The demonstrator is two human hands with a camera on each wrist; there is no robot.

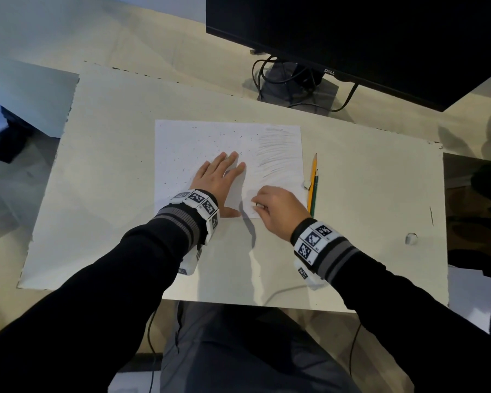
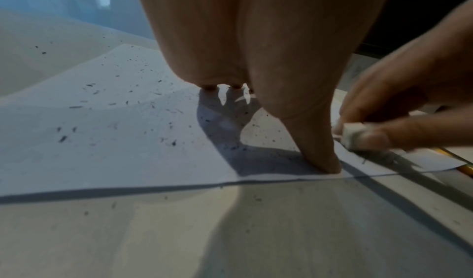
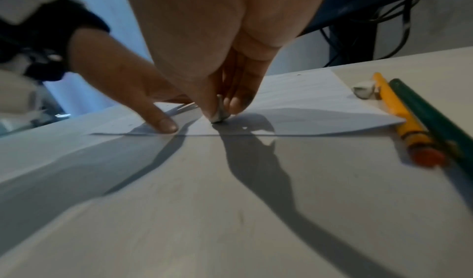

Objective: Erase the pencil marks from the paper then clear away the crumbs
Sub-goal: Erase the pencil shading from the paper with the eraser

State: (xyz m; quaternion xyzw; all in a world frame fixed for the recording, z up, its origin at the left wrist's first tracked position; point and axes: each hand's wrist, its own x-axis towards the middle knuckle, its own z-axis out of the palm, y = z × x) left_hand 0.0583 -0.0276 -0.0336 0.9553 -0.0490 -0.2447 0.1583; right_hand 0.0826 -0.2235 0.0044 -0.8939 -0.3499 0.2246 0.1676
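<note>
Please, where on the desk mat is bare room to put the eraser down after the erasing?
Free patches: the mat left of the paper, and its near strip below both hands. Right of the pencils it is mostly bare, save a small white piece. Crowded: the paper's right edge, where pencils and an eraser scrap lie, and behind, by the monitor stand cables.

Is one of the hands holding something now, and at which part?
The right hand pinches a small white eraser by its sides, its lower end on the paper. The left hand holds nothing; it lies flat on the paper.
</note>
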